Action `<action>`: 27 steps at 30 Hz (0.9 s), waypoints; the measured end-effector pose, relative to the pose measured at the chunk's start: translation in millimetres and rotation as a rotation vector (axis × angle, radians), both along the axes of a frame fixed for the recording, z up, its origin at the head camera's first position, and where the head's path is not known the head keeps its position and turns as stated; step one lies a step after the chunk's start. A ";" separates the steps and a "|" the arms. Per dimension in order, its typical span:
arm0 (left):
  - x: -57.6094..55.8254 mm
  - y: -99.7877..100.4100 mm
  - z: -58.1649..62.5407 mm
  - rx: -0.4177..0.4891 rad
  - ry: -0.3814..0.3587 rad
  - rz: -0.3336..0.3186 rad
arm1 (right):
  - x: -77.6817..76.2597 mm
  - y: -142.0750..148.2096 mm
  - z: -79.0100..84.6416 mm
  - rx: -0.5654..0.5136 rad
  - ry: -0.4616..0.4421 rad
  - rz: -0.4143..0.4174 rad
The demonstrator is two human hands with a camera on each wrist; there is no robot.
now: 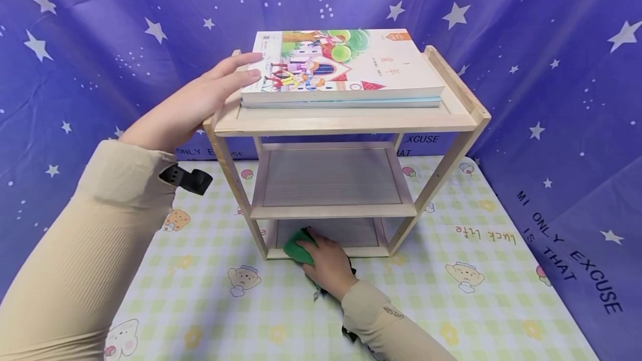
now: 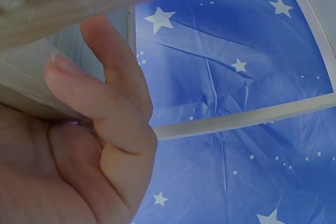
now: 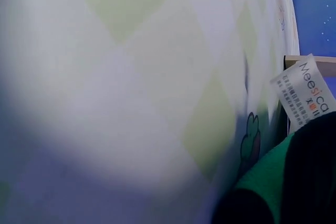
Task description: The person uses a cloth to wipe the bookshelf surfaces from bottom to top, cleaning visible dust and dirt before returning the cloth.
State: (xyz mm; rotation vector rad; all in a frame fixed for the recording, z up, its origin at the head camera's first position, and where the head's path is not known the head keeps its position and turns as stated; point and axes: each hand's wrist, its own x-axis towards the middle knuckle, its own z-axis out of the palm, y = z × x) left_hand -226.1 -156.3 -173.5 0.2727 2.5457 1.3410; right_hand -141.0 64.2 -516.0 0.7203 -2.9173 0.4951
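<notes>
A small three-tier wooden shelf (image 1: 346,123) stands on the table. My left hand (image 1: 200,96) grips its upper left side, two digits on the left edge of a stack of books (image 1: 391,71). From the left wrist view, the other fingers (image 2: 126,129) bend up under the wood. Low at the front, my right hand (image 1: 328,266) holds a green cloth (image 1: 298,247) at the left part of the bottom shelf (image 1: 351,233). In the right wrist view the cloth has a black part and a white printed tag (image 3: 304,90).
The middle shelf (image 1: 331,177) lies above the right hand. A checked tablecloth (image 1: 441,316) with cartoon prints covers the table. Behind and at both sides hangs a purple-blue curtain (image 1: 526,99) with white stars.
</notes>
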 end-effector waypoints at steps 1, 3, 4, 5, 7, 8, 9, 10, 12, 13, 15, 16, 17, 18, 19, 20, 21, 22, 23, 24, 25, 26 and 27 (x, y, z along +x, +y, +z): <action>0.1 0.0 0.0 0.000 0.001 -0.001 | 0.0 0.8 -0.2 0.003 0.003 -0.001; 0.4 0.1 0.1 0.001 0.003 -0.002 | 0.0 2.4 -0.8 0.001 0.001 -0.006; 0.4 0.0 0.2 0.002 0.003 -0.003 | 0.0 3.4 -1.3 -0.002 0.002 -0.007; 0.3 -0.2 0.3 0.004 0.003 -0.005 | 0.2 4.4 -1.8 -0.003 0.001 -0.009; 0.3 -0.5 0.1 0.013 0.003 -0.012 | 0.4 6.5 -3.2 -0.010 0.001 -0.018; 0.3 -0.6 0.0 0.014 0.003 -0.015 | 0.7 7.7 -3.6 -0.016 -0.006 -0.023; 0.3 -0.5 0.0 0.017 0.004 -0.016 | 1.0 8.9 -3.9 -0.020 -0.007 -0.028; 0.4 -0.6 0.0 0.017 0.005 -0.015 | 1.3 10.1 -4.6 -0.025 -0.010 -0.033; 0.4 -0.5 0.0 0.018 0.006 -0.013 | 1.5 12.4 -5.4 -0.030 -0.017 -0.046; 0.5 -0.3 0.0 0.015 0.006 -0.010 | 1.6 13.5 -6.0 -0.033 -0.020 -0.050; 0.5 0.0 0.1 0.010 0.006 -0.005 | 1.9 15.5 -6.3 -0.040 -0.027 -0.057; 0.4 -0.1 0.1 0.009 0.005 -0.004 | 2.0 16.4 -6.5 -0.040 -0.030 -0.058; 0.4 -0.2 0.0 0.009 0.004 -0.005 | 2.2 17.2 -6.4 -0.042 -0.034 -0.059; 0.3 -0.2 -0.1 0.011 0.004 -0.006 | 2.5 18.0 -6.2 -0.042 -0.036 -0.058; 0.2 -0.3 -0.3 0.014 0.005 -0.008 | 2.8 18.8 -5.9 -0.044 -0.041 -0.059; 0.1 -0.6 -0.5 0.018 0.004 -0.011 | 3.2 19.6 -5.6 -0.045 -0.044 -0.059; 0.0 -0.9 -0.6 0.021 0.004 -0.014 | 3.6 20.3 -5.4 -0.042 -0.045 -0.058; -0.1 -1.0 -0.7 0.024 0.004 -0.017 | 3.8 20.9 -5.1 -0.041 -0.047 -0.058; -0.2 -1.2 -0.8 0.027 0.004 -0.021 | 4.0 21.5 -4.8 -0.042 -0.049 -0.058; -0.2 -1.3 -0.9 0.031 0.004 -0.023 | 4.3 22.1 -4.6 -0.041 -0.052 -0.059; -0.2 -1.4 -0.9 0.033 0.005 -0.025 | 4.6 22.7 -4.3 -0.045 -0.055 -0.060; -0.1 -1.3 -0.8 0.033 0.006 -0.025 | 4.8 23.2 -4.1 -0.047 -0.057 -0.062; 0.0 -1.2 -0.6 0.033 0.007 -0.025 | 5.1 23.8 -3.9 -0.050 -0.056 -0.063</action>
